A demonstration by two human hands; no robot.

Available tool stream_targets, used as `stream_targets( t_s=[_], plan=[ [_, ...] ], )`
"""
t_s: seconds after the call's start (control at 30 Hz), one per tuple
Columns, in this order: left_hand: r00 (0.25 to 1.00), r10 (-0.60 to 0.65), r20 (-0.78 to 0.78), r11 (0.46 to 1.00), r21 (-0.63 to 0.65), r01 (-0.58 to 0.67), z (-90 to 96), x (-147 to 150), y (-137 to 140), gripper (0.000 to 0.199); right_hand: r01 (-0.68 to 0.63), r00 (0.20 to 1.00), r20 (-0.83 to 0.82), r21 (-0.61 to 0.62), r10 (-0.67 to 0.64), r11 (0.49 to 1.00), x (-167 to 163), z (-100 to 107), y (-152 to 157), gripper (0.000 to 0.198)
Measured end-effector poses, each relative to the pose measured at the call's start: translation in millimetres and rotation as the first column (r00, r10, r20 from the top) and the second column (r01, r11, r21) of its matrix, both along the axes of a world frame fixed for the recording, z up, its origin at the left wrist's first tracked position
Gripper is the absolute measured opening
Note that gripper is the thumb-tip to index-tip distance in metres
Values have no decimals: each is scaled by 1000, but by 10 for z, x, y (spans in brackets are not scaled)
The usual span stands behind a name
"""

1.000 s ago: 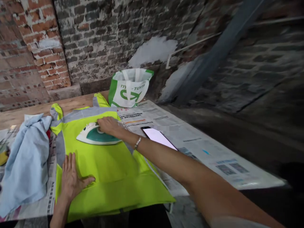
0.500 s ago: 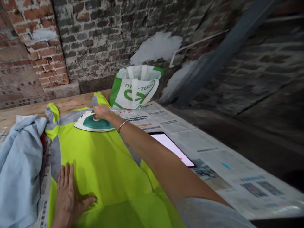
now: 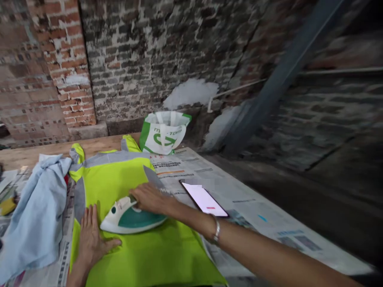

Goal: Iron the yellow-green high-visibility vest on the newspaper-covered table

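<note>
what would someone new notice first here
Probably the bright yellow garment spread left of centre, the right hand gripping a white-and-teal iron over it. Then a green-and-white bag before the brick wall, and a lit phone on newspaper right of the garment.

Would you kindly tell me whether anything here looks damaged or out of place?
The brick wall at the back looks worn: its surface is blotchy, with a ragged pale patch. No spill shows around the iron.

A white-and-teal clothes iron (image 3: 136,220) sits soleplate-down, nose left, on a fluorescent-yellow, grey-panelled shirt (image 3: 134,251) spread flat, shoulders toward the far edge of the surface (image 3: 26,157).
</note>
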State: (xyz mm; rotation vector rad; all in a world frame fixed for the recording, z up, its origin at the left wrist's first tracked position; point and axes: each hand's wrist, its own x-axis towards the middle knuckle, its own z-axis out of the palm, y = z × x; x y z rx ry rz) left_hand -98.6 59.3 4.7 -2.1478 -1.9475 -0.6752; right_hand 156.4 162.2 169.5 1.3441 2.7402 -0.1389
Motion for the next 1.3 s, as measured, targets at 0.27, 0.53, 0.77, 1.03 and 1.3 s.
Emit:
stream_targets(
  t_s=[0.27, 0.53, 0.77, 1.03, 1.3],
  plan=[
    [1000, 17, -9, 997, 72, -16, -58, 33, -5, 141, 146, 989, -48, 127, -141, 981, -248, -119, 322, 29],
    [1000, 14, -1, 999, 49, -14, -3, 133, -62, 143, 214, 975, -124, 264, -186, 941, -687, -190, 1422, 38],
    [999, -13, 47, 1000, -8, 14, 51, 171, -90, 142, 335, 940, -141, 212, -310, 918, -848, -226, 1977, 39],
    [882, -42, 469, 997, -40, 69, 184, 82, -53, 117, 64, 998, -3, 125, -64, 990, -510, -86, 1352, 33],
    [687, 136, 714, 974, -222, 39, 475, 23, -61, 76, -35, 999, 12, 7, 35, 999, -120, -27, 48, 22]
  ],
)
